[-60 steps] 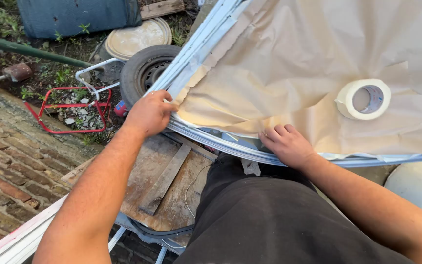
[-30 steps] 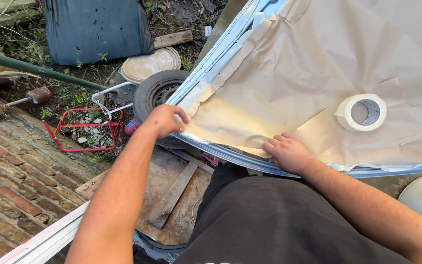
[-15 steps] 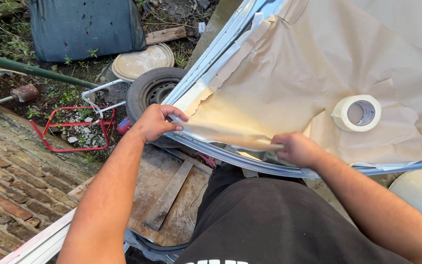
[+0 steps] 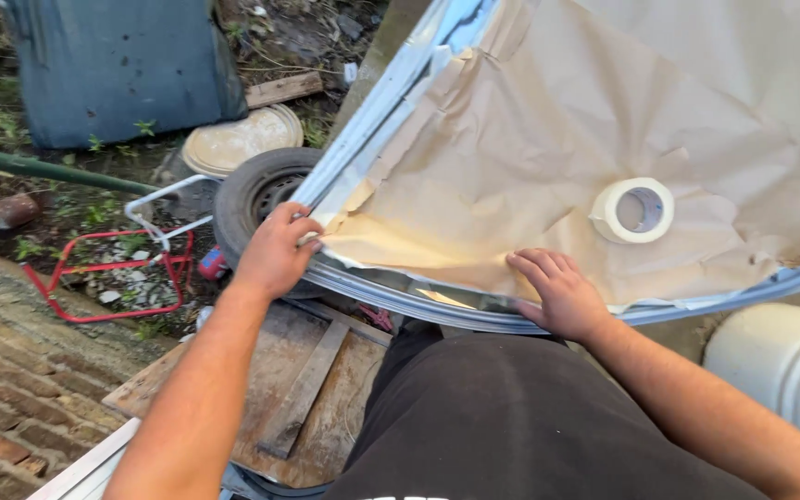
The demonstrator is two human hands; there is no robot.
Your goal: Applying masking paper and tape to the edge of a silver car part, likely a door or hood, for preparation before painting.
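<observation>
Masking paper (image 4: 548, 157), tan and creased, covers the curved panel in front of you, its corner lying under your left hand (image 4: 275, 252). That grip curls over the paper's edge and the silvery metal trim (image 4: 377, 287), fingers pinching there. Your right hand (image 4: 557, 294) rests flat and spread on the paper's lower edge. A roll of masking tape (image 4: 633, 210) sits just beyond it.

Curved panel (image 4: 400, 296), brown paper (image 4: 548, 139), 1 tape roll (image 4: 632, 210)
</observation>
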